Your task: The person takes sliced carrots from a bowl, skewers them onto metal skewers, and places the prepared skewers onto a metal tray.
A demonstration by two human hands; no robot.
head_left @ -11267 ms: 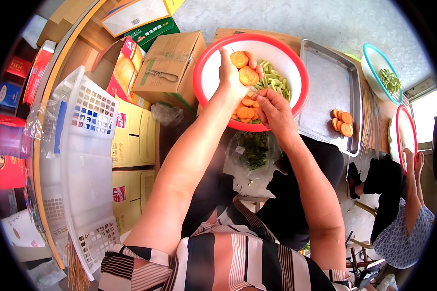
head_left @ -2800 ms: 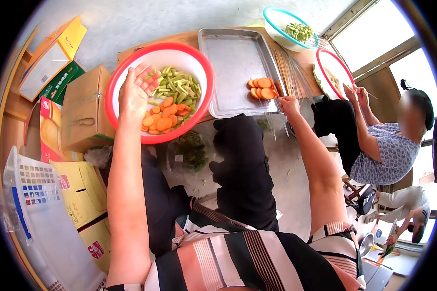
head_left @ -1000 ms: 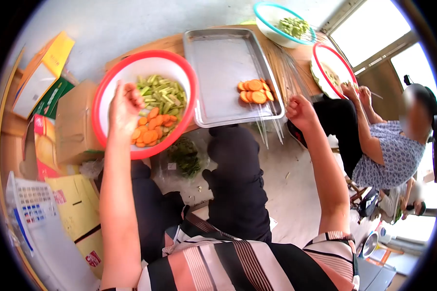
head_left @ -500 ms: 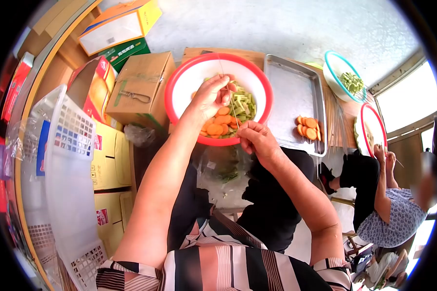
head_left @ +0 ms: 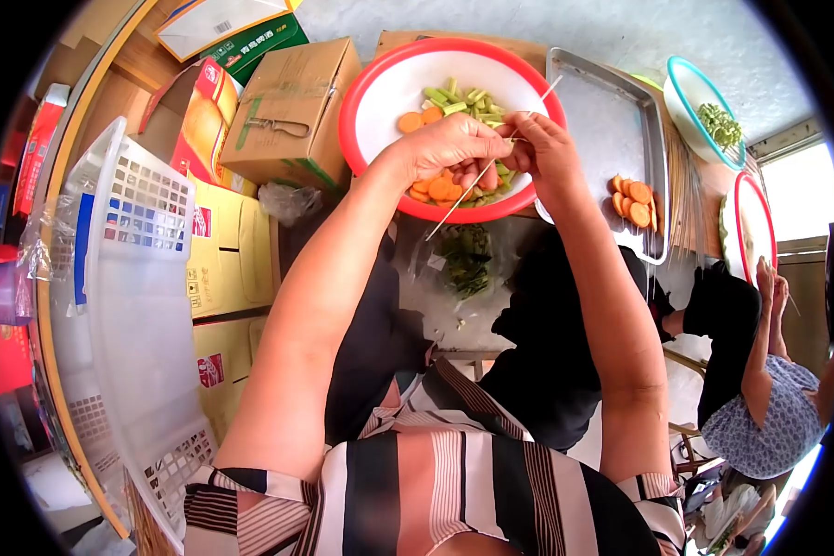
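A thin skewer (head_left: 453,209) slants over a white basin with a red rim (head_left: 354,111). My left hand (head_left: 449,148) comes in from the left, fingers closed around the skewer's middle. Against it, my right hand (head_left: 549,156) pinches the same skewer from the other side. Their fingertips meet, and whatever sits between them is mostly hidden. Inside the basin lie orange carrot slices (head_left: 442,188) and cut green vegetable pieces (head_left: 468,98), some beneath my hands.
Right of the basin, a metal tray (head_left: 588,102) holds more carrot slices (head_left: 633,201) and borders a bundle of skewers (head_left: 690,199). A knife (head_left: 278,126) lies on a cardboard box (head_left: 292,88). A white plastic crate (head_left: 144,287) stands left. Another person (head_left: 769,398) sits right, near two basins.
My hands have come together at the skewer, the right one moving up. The skewer now tilts up to the right. The whole view has shifted, with the basin higher and farther right.
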